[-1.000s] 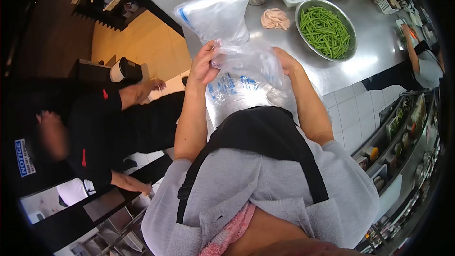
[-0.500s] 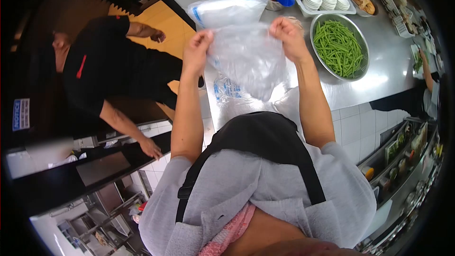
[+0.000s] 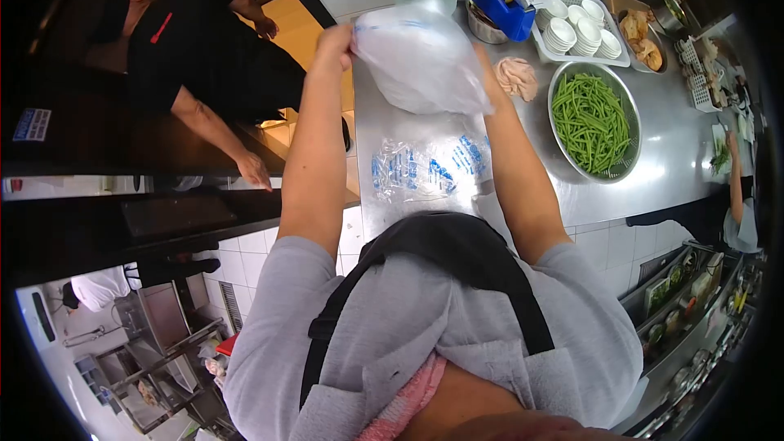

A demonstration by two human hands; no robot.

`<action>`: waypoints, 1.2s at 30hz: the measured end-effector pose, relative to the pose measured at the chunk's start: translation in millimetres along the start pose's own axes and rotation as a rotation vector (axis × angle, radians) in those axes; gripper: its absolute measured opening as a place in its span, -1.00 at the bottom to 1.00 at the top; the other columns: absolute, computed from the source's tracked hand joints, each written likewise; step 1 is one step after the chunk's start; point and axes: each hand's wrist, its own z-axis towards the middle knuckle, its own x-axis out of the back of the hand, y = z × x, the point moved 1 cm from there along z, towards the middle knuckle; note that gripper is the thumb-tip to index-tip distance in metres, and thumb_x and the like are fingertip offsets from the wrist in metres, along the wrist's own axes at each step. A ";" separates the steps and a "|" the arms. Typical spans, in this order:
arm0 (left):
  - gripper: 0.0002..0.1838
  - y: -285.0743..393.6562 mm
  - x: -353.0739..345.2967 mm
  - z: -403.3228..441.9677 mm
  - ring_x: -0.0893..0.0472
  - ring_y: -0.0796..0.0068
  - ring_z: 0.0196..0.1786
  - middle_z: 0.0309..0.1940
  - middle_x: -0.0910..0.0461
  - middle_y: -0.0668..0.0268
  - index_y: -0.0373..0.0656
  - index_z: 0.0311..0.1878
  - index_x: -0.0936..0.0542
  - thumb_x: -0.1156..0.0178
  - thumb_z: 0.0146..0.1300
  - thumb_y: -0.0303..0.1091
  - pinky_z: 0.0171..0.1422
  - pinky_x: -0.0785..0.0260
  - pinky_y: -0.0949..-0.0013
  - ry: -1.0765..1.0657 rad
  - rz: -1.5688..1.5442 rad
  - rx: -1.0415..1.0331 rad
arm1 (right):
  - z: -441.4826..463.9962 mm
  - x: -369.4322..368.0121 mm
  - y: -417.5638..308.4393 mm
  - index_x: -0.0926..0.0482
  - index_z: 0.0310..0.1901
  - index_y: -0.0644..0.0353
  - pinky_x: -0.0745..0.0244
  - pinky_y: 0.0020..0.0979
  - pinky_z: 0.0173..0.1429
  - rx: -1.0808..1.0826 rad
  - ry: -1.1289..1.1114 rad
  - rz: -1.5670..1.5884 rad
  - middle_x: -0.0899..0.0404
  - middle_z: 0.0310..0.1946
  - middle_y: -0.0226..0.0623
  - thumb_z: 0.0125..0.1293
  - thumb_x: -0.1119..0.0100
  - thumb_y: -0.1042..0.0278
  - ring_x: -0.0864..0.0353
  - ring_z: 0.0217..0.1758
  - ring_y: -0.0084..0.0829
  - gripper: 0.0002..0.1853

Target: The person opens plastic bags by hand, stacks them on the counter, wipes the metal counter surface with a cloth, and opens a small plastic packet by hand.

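Note:
A clear plastic bag [image 3: 420,61], puffed out and blurred at its edges, hangs above the steel counter in front of me. The fingers of my left hand [image 3: 334,45] are closed on its upper left edge. On the bag's right side is my right hand [image 3: 484,65], mostly behind the plastic, so its fingers are hidden. Below the bag, a flat clear plastic wrapper with blue print [image 3: 429,170] lies on the counter. To the right of my right wrist sits a crumpled pinkish cloth [image 3: 516,78].
A metal colander [image 3: 635,143] holds green beans [image 3: 590,121]. Behind it are a white tray [image 3: 554,57] of stacked small dishes [image 3: 561,35] and a blue tape dispenser [image 3: 510,10]. A person in black [image 3: 216,57] stands at left; another person [image 3: 739,212] works at far right.
The bag has moved up and filled out, uncovering the printed wrapper below. My right hand has gone behind the plastic. The view has shifted, and the person in black appears farther up.

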 end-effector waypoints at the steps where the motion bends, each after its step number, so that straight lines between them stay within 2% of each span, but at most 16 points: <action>1: -0.79 -38.0 12.7 7.3 -0.69 0.42 -0.28 -0.17 -0.72 0.24 -0.27 0.00 -0.68 -0.15 0.50 -0.35 -0.33 -0.55 0.33 0.046 0.087 0.007 | 13.4 7.3 22.3 -0.72 -0.17 0.38 -0.65 -0.31 -0.17 0.129 -0.037 -0.097 -0.75 -0.29 -0.24 0.33 -0.25 0.47 -0.74 -0.28 -0.36 -0.84; 4: -0.82 -95.1 -25.1 -48.2 -0.69 0.32 -0.26 -0.23 -0.69 0.21 -0.34 -0.05 -0.67 -0.24 0.32 -0.52 -0.33 -0.54 0.25 0.305 -0.221 0.132 | 51.3 18.9 87.3 -0.71 -0.11 0.41 -0.65 -0.22 -0.09 0.118 0.293 -0.482 -0.78 -0.29 -0.10 0.38 -0.16 0.44 -0.78 -0.18 -0.22 -0.78; 7: -0.73 -97.9 -2.9 -30.0 -0.69 0.34 -0.14 -0.10 -0.69 0.26 -0.30 0.09 -0.64 -0.27 0.37 -0.44 -0.25 -0.56 0.27 0.213 0.159 0.128 | -0.1 12.9 -1.7 -0.70 -0.02 0.40 -0.62 -0.16 0.04 -0.215 0.055 -0.658 -0.78 -0.22 0.08 0.45 -0.20 0.24 -0.78 -0.07 -0.07 -0.66; 9: -0.72 -77.5 12.2 -48.6 -0.70 0.34 -0.14 -0.05 -0.69 0.30 -0.27 0.13 -0.63 -0.27 0.41 -0.40 -0.21 -0.56 0.30 0.123 0.151 -0.007 | -36.6 41.1 -24.9 -0.70 0.02 0.37 -0.59 -0.12 0.12 0.188 -0.046 -1.165 -0.77 -0.15 0.14 0.45 -0.23 -0.02 -0.77 -0.03 0.05 -0.50; 10: -0.71 -66.7 17.5 -64.7 -0.70 0.34 -0.14 -0.03 -0.69 0.32 -0.26 0.15 -0.62 -0.27 0.43 -0.38 -0.19 -0.56 0.32 0.078 0.153 -0.072 | -69.4 53.3 -45.3 -0.67 0.14 0.33 -0.56 -0.08 0.21 0.081 -0.176 -1.302 -0.74 -0.04 0.16 0.44 -0.20 -0.20 -0.74 0.05 0.06 -0.36; 14: -0.32 -42.9 11.4 -112.7 -0.52 0.26 0.36 0.32 -0.56 0.17 -0.15 0.47 -0.45 0.07 0.61 0.22 0.40 -0.35 0.09 0.001 -0.067 -0.285 | -251.0 113.9 -5.9 -0.32 0.51 0.18 -0.49 0.03 0.32 -0.194 -0.445 -1.338 -0.51 0.24 0.17 0.11 -0.52 -0.29 -0.50 0.30 0.19 0.06; 16: -0.12 -37.8 -6.5 -120.0 -0.31 0.19 0.56 0.51 -0.37 0.09 -0.15 0.61 -0.25 0.28 0.58 0.42 0.59 -0.11 0.02 -0.096 -0.059 -0.362 | -364.6 148.3 118.0 -0.50 0.27 0.23 -0.52 0.03 0.25 0.044 -0.269 -1.078 -0.58 0.10 0.11 0.28 -0.49 -0.05 -0.59 0.15 0.14 -0.32; 17: -0.09 -38.7 -16.6 -120.4 -0.27 0.17 0.59 0.54 -0.31 0.05 -0.18 0.63 -0.21 0.29 0.57 0.43 0.62 -0.07 0.03 -0.135 -0.093 -0.386 | -396.7 132.5 116.8 -0.55 0.14 0.27 -0.52 -0.08 0.19 -0.321 -0.053 -1.024 -0.62 -0.05 0.07 0.36 -0.42 0.08 -0.63 0.04 0.01 -0.50; 19: -0.06 -56.5 -28.1 -99.4 -0.23 0.14 0.62 0.57 -0.27 0.01 -0.26 0.64 -0.16 0.29 0.58 0.42 0.67 -0.01 0.13 -0.237 -0.200 -0.393 | -409.7 117.4 108.5 -0.62 -0.06 0.31 -0.52 -0.24 0.08 -0.518 0.248 -0.817 -0.65 -0.29 -0.03 0.46 -0.33 0.24 -0.65 -0.13 -0.21 -0.73; 21: -0.06 -109.1 -31.4 -89.2 -0.27 0.21 0.59 0.56 -0.29 0.07 -0.24 0.63 -0.19 0.30 0.57 0.43 0.66 -0.04 0.18 -0.043 -0.007 -0.363 | -418.5 115.0 119.4 -0.63 -0.21 0.34 -0.49 -0.35 -0.03 -0.225 0.411 -0.535 -0.62 -0.45 -0.12 0.51 -0.26 0.31 -0.61 -0.26 -0.38 -0.78; 22: -0.06 -115.2 -38.9 -81.5 -0.29 0.25 0.58 0.56 -0.30 0.10 -0.23 0.62 -0.21 0.31 0.57 0.44 0.66 -0.05 0.21 0.037 0.091 -0.369 | -387.3 90.3 64.2 -0.61 -0.25 0.34 -0.47 -0.39 -0.14 -0.379 0.399 -0.756 -0.62 -0.44 -0.20 0.52 -0.24 0.30 -0.54 -0.29 -0.50 -0.75; 25: -0.09 -127.9 -46.5 -98.4 -0.29 0.28 0.57 0.56 -0.29 0.08 -0.27 0.60 -0.24 0.21 0.57 0.40 0.65 -0.07 0.21 -0.039 0.001 -0.463 | -297.7 60.2 10.2 -0.64 -0.13 0.36 -0.53 -0.38 -0.16 0.074 0.420 -0.721 -0.64 -0.37 -0.19 0.43 -0.36 0.28 -0.55 -0.32 -0.48 -0.74; 28: -0.10 -133.3 -39.9 -121.4 -0.30 0.31 0.57 0.55 -0.28 0.05 -0.30 0.57 -0.27 0.11 0.57 0.37 0.65 -0.08 0.21 -0.080 -0.094 -0.552 | -191.6 34.4 -26.1 -0.52 0.35 0.27 -0.52 -0.49 -0.20 0.256 0.267 -0.668 -0.51 -0.32 -0.40 0.20 -0.59 0.23 -0.50 -0.27 -0.54 -0.29; 30: -0.19 -83.5 -57.8 -155.2 -0.42 0.29 0.46 0.40 -0.45 0.06 -0.33 0.47 -0.37 -0.23 0.45 0.17 0.56 -0.23 0.22 -0.121 -0.122 -0.794 | -130.8 11.5 -43.3 -0.51 0.38 0.25 -0.52 -0.40 -0.14 0.612 0.212 -0.761 -0.46 -0.32 -0.41 0.09 -0.68 0.15 -0.46 -0.28 -0.48 -0.16; 32: -0.17 -69.0 -66.3 -155.6 -0.51 0.27 0.37 0.28 -0.57 0.09 -0.33 0.41 -0.43 -0.52 0.23 -0.02 0.47 -0.35 0.23 -0.141 -0.003 -0.805 | -89.5 -5.0 -40.7 -0.52 0.36 0.28 -0.58 -0.30 0.04 0.297 0.101 -0.783 -0.62 -0.21 -0.26 -0.03 -0.73 0.00 -0.63 -0.17 -0.33 -0.05; 36: 0.02 -119.9 -49.4 -102.2 -0.62 0.26 0.23 0.15 -0.66 0.16 -0.28 0.32 -0.48 -0.81 -0.26 -0.24 0.34 -0.49 0.25 -0.163 0.288 -0.581 | -33.3 7.5 24.2 -0.52 0.32 0.37 -0.58 -0.23 0.22 0.195 -0.059 -0.797 -0.71 0.06 0.01 -0.07 -0.72 -0.10 -0.72 0.12 -0.15 -0.01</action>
